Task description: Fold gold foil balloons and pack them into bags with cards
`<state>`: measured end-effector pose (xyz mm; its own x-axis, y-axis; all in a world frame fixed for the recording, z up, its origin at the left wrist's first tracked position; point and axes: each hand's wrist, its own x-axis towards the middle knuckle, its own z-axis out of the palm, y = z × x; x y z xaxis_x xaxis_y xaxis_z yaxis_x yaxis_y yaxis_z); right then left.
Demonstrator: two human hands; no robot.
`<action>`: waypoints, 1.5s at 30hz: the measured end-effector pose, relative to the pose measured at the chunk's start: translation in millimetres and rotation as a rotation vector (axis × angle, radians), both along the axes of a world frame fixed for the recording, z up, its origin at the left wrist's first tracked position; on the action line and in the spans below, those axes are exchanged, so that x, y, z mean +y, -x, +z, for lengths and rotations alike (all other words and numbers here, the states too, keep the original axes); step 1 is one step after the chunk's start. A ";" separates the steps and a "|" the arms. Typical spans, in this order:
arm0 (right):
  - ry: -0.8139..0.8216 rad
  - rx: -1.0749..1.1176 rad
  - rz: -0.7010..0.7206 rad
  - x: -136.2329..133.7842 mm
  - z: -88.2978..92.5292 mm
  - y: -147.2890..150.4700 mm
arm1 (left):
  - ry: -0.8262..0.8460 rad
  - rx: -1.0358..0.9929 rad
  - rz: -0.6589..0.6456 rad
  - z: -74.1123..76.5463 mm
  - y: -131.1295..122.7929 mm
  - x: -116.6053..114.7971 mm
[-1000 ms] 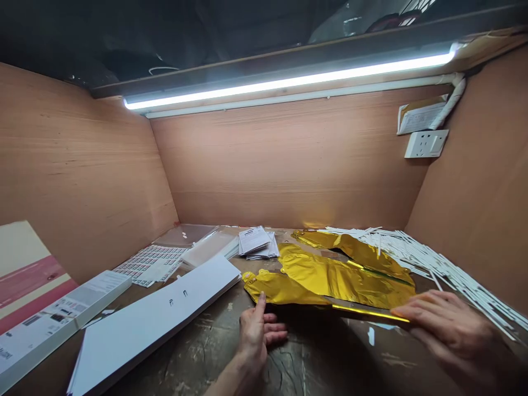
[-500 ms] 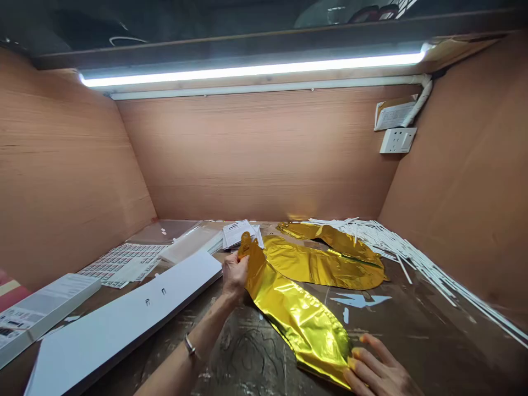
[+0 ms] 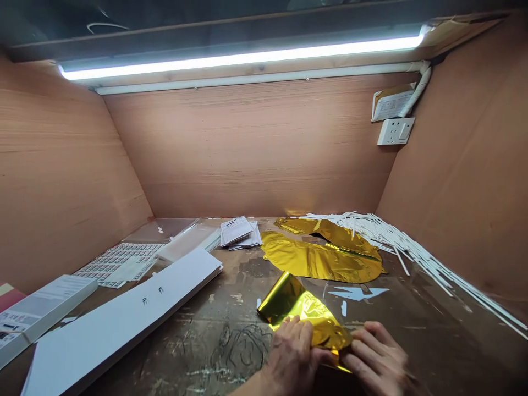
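Gold foil balloon [image 3: 303, 311] lies bunched and folded over on itself at lower centre of the frame, with its shiny end rising toward the middle of the worktop. Both hands are closed on it. The left hand [image 3: 292, 357] curves over its near side, and the right hand [image 3: 373, 357] clamps its right end, fingers spread across the foil. They seem to be pressing down, probably because slippery foil would spring open if let go. Behind them, two flat gold foil balloons [image 3: 317, 258] lie overlapped, well clear of the hands. A heap of white paper sticks [image 3: 412, 253] fans along the right side. To the left sit a long stack of white card [image 3: 124, 308], a label sheet [image 3: 117, 258] and clear plastic sleeves [image 3: 190, 239]. Printed leaflets [image 3: 237, 231] rest near the back, and a wall socket [image 3: 396, 131] is fixed at upper right.
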<state>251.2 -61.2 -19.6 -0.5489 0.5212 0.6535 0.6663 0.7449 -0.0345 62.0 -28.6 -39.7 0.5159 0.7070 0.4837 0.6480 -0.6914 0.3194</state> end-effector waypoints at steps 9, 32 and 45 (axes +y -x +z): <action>0.365 0.093 0.123 63.9 73.2 40.2 | 0.603 -0.541 0.020 33.4 18.5 -7.4; 0.681 -0.085 0.135 130.3 2.7 90.8 | -0.522 0.093 -0.108 12.6 45.8 5.3; 0.533 -0.033 0.124 132.8 -3.1 99.5 | -0.580 0.229 -0.014 -40.9 41.6 7.4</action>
